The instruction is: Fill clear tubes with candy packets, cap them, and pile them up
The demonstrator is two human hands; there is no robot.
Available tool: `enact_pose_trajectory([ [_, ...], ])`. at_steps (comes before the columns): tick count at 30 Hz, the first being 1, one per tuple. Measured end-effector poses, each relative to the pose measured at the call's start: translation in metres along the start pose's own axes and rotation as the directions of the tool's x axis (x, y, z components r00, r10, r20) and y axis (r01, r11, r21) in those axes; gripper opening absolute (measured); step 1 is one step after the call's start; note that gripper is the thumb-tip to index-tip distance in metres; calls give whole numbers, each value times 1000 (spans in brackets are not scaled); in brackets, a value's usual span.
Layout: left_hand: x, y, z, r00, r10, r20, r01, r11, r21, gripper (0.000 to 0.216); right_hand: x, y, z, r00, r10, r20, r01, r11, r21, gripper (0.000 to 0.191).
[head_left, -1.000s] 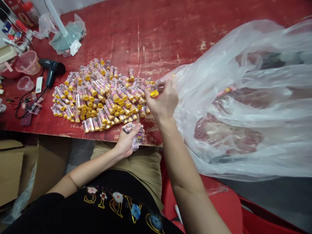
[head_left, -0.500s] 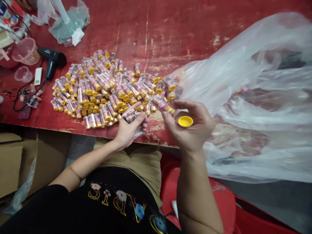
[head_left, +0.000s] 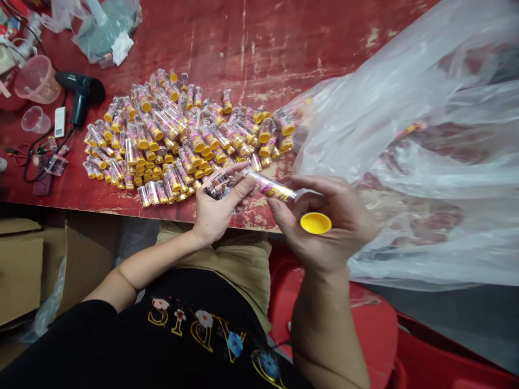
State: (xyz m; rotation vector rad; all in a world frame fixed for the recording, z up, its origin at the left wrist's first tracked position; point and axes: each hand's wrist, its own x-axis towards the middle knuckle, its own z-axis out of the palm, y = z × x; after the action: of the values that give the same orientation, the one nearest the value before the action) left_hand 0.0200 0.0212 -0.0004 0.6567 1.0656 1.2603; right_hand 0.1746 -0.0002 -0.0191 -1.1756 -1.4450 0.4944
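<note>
My left hand is closed around a small bunch of dark printed pieces. Its thumb and fingers also grip one end of a clear plastic tube with a pink and yellow label. That tube slants down to the right, its other end at the fingertips of my right hand. A yellow round cap is tucked against the right palm, hollow side showing. Beyond both hands lies a big pile of similar tubes with yellow caps on the red table.
A large translucent plastic bag spreads over the table's right side. To the left are a dark heat gun or hair dryer, a pink basket, a clear cup and pliers. Cardboard boxes stand below the left edge.
The tube has moved down and left relative to my right hand, and its end now sits in my left grip. My right hand has shifted slightly right and down, the yellow cap still in its palm.
</note>
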Motion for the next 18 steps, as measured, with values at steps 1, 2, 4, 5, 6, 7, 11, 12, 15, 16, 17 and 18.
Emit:
enact_pose_trajectory([
  [1,0,1,0,1000,3,2,-3,1000,5,41,1,0,0,1000,-3,1,3,1000,-8,43],
  [2,0,2,-1,1000,7,5,-7,1000,12,41,1,-1,1,1000,-6,2,6,1000,-15,43],
  [4,0,2,-1,1000,13,2,-13,1000,25,41,2,-1,1,1000,-8,8,8,1000,-27,43],
  [5,1,2,-2,1000,14,-5,-14,999,32,41,2,-1,1,1000,-10,10,10,999,-31,42],
  [6,1,1,-2,1000,13,-14,-12,999,39,42,3,-1,2,1000,-16,8,16,999,-34,42],
  [7,2,1,-2,1000,9,-21,-8,999,44,42,3,-1,2,1000,-24,7,24,999,-37,42],
  [11,3,0,-2,999,-1,-34,1,1000,21,42,4,1,4,999,-54,1,54,997,-61,43],
  [12,3,0,-2,999,-1,-36,1,1000,11,42,5,1,4,998,-58,1,58,996,-69,42],
  [15,4,1,-2,1000,7,-30,-7,1000,-1,43,8,2,5,997,-77,-1,77,993,-89,41],
  [16,4,2,-2,1000,14,-25,-14,1000,-1,43,9,1,5,995,-95,-1,95,991,-96,40],
  [17,4,1,-2,1000,20,-22,-20,1000,2,44,10,1,5,993,-118,1,117,988,-102,40],
  [18,4,1,-2,999,24,-22,-23,1000,10,45,11,0,5,990,-141,5,140,984,-108,39],
])
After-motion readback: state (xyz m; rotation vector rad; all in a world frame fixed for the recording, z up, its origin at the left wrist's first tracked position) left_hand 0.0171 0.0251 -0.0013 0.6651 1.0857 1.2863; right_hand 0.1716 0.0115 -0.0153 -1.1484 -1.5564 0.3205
